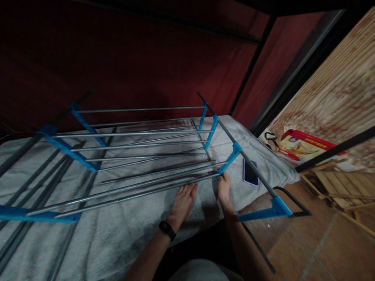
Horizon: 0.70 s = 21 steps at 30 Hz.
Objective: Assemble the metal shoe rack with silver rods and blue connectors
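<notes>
- A pale grey fleecy blanket (123, 230) covers the bed-like surface, under a dark red wall (131, 54); terracotta floor tiles (322, 249) show at right.
- A folding drying rack of thin steel rods with bright blue plastic joints (140, 156) lies across the blanket.
- Left hand (183, 203): flat, fingers spread, resting on the blanket below the nearest rod.
- Right hand (224, 189): fingertips at a blue joint; whether they grip it cannot be told.
- A dark-screened phone (250, 172) lies just right of the rack's rail.

drying rack (140, 156) mid-frame on grey blanket (117, 234) | left hand (183, 203) flat under rods | right hand (224, 189) at blue bracket (227, 164) | phone (250, 172) right of it
</notes>
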Motion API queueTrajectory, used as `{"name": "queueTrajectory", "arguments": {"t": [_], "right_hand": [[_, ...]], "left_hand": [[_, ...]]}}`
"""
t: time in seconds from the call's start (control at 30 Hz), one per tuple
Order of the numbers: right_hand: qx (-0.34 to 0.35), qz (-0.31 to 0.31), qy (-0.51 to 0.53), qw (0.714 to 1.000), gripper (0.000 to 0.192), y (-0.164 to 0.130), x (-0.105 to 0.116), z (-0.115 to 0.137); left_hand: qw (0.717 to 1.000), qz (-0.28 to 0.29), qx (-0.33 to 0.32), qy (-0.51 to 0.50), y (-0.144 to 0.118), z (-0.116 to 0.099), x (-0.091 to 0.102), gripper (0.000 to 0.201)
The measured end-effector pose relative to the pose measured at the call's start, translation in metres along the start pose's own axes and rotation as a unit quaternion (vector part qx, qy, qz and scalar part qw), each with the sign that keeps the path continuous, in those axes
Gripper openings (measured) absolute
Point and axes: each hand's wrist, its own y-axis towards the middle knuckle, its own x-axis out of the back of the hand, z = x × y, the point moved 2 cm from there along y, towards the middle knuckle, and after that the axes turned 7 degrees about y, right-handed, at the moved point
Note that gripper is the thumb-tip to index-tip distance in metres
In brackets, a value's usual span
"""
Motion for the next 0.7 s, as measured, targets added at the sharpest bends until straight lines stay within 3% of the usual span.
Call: {"name": "queueTrajectory", "arguments": {"t": [0.2,0.37,0.53,0.7], "right_hand": [[0.017,0.019,-0.032,0.999,0.041,-0.002,-0.001,0.004],[0.018,0.021,-0.022,0.999,0.047,-0.003,-0.002,0.007],[0.007,0.026,-0.01,1.0,0.051,-0.003,0.0,0.008],[0.016,0.031,0.02,0.999,0.051,-0.004,0.001,0.014]], "left_hand": [[0.999,-0.01,-0.002,0.045,0.009,0.0,0.011,0.045],[0.995,-0.022,0.053,0.078,0.028,0.0,0.022,0.053],[0.998,0.021,0.046,0.043,0.043,0.002,0.036,0.042],[0.999,0.016,0.038,0.012,0.043,0.003,0.046,0.042]]}}
